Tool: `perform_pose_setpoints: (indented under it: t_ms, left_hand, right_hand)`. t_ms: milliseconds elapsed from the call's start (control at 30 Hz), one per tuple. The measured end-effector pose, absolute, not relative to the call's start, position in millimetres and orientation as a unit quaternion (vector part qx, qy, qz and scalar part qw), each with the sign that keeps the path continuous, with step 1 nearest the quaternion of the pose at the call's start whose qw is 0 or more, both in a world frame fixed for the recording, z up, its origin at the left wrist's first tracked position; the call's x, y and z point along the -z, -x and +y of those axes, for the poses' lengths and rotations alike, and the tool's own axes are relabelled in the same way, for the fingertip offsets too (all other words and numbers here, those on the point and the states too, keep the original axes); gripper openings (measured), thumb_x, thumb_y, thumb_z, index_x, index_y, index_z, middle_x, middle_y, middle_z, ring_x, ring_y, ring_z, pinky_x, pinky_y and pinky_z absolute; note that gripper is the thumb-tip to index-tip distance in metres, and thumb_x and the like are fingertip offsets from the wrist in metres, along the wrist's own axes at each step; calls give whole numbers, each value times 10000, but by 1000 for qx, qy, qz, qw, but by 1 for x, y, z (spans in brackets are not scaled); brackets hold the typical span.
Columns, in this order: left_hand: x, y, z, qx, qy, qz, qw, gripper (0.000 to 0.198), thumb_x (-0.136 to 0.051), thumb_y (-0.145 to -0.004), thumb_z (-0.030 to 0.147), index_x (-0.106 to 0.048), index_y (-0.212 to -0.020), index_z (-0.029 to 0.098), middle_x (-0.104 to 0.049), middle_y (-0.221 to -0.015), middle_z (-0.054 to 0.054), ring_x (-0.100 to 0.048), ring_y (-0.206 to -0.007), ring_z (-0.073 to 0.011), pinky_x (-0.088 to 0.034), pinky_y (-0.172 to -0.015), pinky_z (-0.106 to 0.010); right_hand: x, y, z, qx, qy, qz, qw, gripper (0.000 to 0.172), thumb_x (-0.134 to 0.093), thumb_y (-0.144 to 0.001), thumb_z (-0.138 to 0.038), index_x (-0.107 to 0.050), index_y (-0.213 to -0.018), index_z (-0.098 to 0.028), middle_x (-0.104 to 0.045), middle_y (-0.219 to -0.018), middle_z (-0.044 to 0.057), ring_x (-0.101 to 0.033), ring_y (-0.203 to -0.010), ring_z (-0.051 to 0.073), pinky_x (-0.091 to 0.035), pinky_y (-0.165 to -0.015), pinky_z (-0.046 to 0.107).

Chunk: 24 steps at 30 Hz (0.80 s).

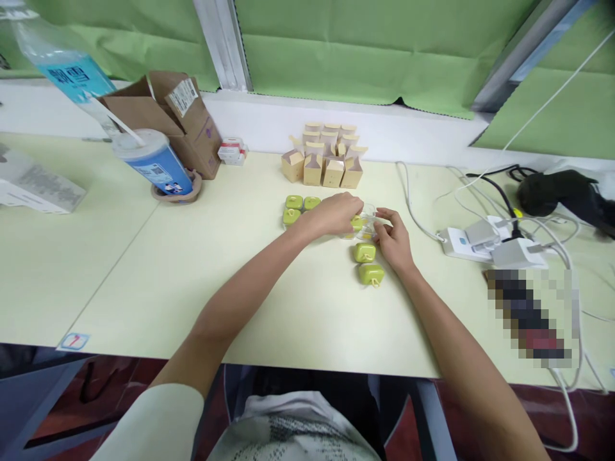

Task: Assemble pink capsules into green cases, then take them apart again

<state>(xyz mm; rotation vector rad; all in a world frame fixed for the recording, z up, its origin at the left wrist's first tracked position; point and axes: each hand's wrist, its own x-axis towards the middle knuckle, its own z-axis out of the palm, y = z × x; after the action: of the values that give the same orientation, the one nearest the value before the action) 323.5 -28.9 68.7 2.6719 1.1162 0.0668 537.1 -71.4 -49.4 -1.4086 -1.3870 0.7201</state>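
The left hand (336, 214) and right hand (394, 243) are working close together at mid-table (240, 288), both pinching a clear wrapper (371, 212) with a green case (356, 224) inside, while two cases (365, 252) are lying just beside the right hand and three cases (298, 208) are sitting left of the left hand.

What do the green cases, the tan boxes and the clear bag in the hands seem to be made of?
Green cases: probably silicone or soft plastic; smooth, rounded, faint gloss.
Tan boxes: seemingly kraft cardboard; matte brown, folded flaps.
Clear bag: likely thin plastic film; transparent, shiny.
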Motion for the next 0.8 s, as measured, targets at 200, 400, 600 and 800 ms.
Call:
perform_pose_setpoints:
  t_ms: [200,400,600,800]
  left_hand:
    - [-71,-328,-33,-10,-916,390,95,196,-729,-848,120,-777,-1038,125,-783,-1096,-164,-731,-944,-307,-433,-694,-371]
    - [-73,-332,-43,15,-923,383,33,189,-726,-884,90,-763,-1067,116,-756,-1139,-169,-707,-1127,-323,-493,-780,-361]
    - [-64,-326,-34,-38,-924,380,13,429,-808,-828,130,-698,-1243,116,-614,-1411,-220,-536,-1388,-381,-515,-1050,-425]
    - [-62,-321,-22,-29,-918,383,99,812,-839,-828,227,-488,-1555,137,-507,-1588,-227,-473,-1502,-372,-460,-1188,-455]
  right_hand:
    - [52,-538,-70,-288,578,-582,494,404,-656,-962,-505,-617,-1292,-274,-699,-1388,99,-595,-621,142,-545,-599,359]
    - [51,-538,-71,-284,582,-585,488,427,-640,-974,-543,-611,-1302,-270,-698,-1397,104,-586,-623,139,-541,-598,351]
    - [48,-537,-72,-289,577,-587,489,535,-656,-959,-607,-643,-1365,-260,-701,-1446,111,-587,-648,147,-591,-642,371]
    - [51,-541,-71,-274,592,-601,461,654,-617,-986,-663,-672,-1479,-238,-770,-948,57,-608,-635,205,-616,-721,443]
